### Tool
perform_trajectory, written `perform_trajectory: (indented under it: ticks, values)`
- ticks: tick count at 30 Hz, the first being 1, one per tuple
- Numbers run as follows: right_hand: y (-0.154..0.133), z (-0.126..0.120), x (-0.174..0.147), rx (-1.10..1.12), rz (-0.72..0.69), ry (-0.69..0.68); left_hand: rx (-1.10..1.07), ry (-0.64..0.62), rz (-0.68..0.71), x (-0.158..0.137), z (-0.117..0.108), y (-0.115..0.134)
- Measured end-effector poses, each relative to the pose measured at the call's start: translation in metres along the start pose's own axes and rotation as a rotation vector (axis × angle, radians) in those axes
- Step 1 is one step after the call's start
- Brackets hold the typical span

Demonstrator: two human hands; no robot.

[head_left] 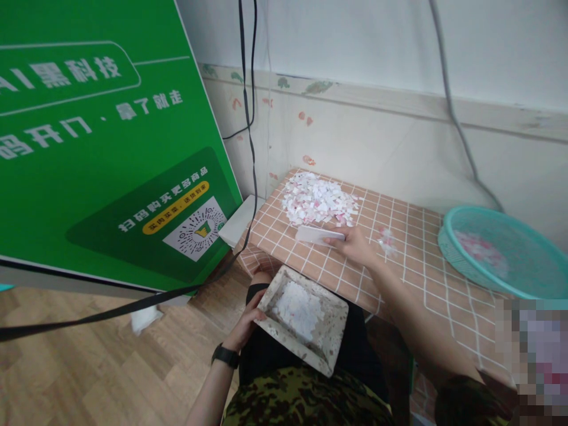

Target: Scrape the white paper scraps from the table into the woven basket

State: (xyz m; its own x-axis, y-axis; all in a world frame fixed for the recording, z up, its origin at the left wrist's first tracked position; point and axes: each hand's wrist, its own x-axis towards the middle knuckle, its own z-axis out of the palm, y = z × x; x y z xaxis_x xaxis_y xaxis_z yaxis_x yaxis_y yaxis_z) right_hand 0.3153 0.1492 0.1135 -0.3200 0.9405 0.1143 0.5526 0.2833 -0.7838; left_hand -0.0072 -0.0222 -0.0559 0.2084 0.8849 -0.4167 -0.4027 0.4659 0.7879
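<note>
My left hand grips the left edge of a shallow, stained off-white tray, which rests over my lap just below the table edge. Inside the tray lies a layer of small white paper scraps. On the table, my right hand is closed around the end of a flat white rectangular plate with rounded corners. The plate stands along the near side of a heap of white and pink paper scraps. Whether it touches the heap is hard to tell.
A brown checked tablecloth covers the table against the wall. A small pile of scraps lies right of my hand, and a turquoise mesh basket holds more. Black cables hang before a green cabinet. A person sits blurred at right.
</note>
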Motion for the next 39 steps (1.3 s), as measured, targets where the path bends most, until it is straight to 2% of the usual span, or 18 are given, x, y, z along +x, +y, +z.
perform_trajectory:
  ticks: [8,16,21,25,28,32,36,39]
  values:
    - [0.007,-0.007,-0.006,0.041,0.014,0.006,0.031,0.005,0.016,0.002,-0.006,-0.005]
    - [0.004,-0.010,-0.011,0.023,0.013,0.043,0.013,-0.020,0.014,0.000,-0.002,-0.003]
    - [0.015,-0.018,-0.012,0.023,0.016,0.078,0.011,-0.008,0.013,0.002,-0.004,-0.004]
    - [0.019,-0.021,-0.010,-0.009,0.001,0.041,-0.006,0.007,0.002,0.002,-0.004,-0.004]
    - [0.014,-0.017,-0.002,-0.004,-0.021,0.001,-0.006,0.014,0.003,0.000,-0.003,-0.003]
    - [0.006,-0.013,0.009,0.001,-0.059,0.017,-0.002,0.012,0.008,0.000,-0.002,-0.003]
    - [-0.006,-0.003,0.002,-0.072,-0.066,0.110,-0.016,0.001,0.020,0.001,-0.003,-0.004]
    - [-0.019,0.023,-0.017,-0.163,-0.120,0.213,-0.011,-0.001,0.023,0.001,-0.003,-0.003]
